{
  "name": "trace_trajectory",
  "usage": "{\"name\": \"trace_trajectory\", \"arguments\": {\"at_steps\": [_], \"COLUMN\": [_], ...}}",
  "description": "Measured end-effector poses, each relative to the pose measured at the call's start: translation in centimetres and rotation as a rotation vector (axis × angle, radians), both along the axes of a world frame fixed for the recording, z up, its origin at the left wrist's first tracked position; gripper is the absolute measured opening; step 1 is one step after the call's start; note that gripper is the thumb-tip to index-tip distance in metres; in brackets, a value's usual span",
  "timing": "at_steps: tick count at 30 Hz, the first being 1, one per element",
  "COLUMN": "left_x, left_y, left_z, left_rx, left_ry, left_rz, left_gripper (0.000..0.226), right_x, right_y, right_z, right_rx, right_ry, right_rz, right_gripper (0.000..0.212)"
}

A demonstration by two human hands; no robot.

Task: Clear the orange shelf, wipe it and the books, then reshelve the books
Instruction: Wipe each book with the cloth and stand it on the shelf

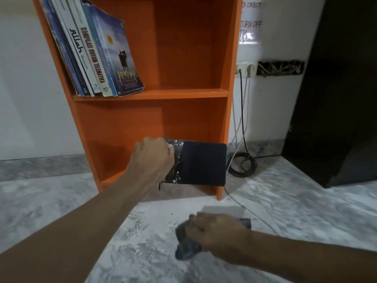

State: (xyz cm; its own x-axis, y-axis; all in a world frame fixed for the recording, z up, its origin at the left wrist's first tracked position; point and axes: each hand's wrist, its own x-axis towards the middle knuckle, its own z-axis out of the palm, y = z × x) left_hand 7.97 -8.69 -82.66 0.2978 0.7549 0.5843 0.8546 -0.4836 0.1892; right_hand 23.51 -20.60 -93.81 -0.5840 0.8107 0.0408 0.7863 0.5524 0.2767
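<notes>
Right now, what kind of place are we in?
Probably a room in a home or small office: an orange shelf holds leaning books, the floor is marbled tile, and cables run from a wall socket.

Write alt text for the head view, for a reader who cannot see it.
The left hand grips a dark, white-speckled book at the lower compartment of the orange shelf, while the right hand holds a dark cloth low over the marble floor. Several books lean left on the shelf board above.

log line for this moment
left hand: holds dark book at lower shelf | right hand: grips dark cloth | upper shelf: books leaning
</notes>
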Motion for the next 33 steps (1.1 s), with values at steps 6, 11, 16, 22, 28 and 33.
{"name": "trace_trajectory", "arguments": {"at_steps": [6,11,16,22,28,33], "left_x": [0.3,1.3,0.4,-0.1,0.7,1.7], "left_y": [-0.2,-1.2,-0.8,-0.1,-0.2,-0.7], "left_z": [-0.1,0.7,0.4,0.0,-0.3,0.1], "left_rx": [-0.006,0.05,0.006,-0.014,0.006,0.07], "left_ry": [0.001,0.043,0.082,0.007,0.01,0.019], "left_rz": [-0.004,-0.013,0.017,0.016,-0.004,-0.032], "left_gripper": [0.044,0.044,0.045,0.044,0.045,0.041], "right_x": [1.4,1.4,0.7,-0.3,0.7,-1.5], "right_y": [5.7,8.0,3.9,2.3,7.8,8.1], "right_z": [9.6,9.4,2.2,2.8,10.7,9.5], "right_rx": [0.546,0.509,0.205,-0.072,0.295,0.154], "right_ry": [0.255,-0.044,-0.204,0.565,1.253,1.186], "right_rz": [-0.283,-0.253,0.176,-0.289,-0.64,-0.699], "right_gripper": [0.051,0.061,0.026,0.043,0.022,0.032]}}
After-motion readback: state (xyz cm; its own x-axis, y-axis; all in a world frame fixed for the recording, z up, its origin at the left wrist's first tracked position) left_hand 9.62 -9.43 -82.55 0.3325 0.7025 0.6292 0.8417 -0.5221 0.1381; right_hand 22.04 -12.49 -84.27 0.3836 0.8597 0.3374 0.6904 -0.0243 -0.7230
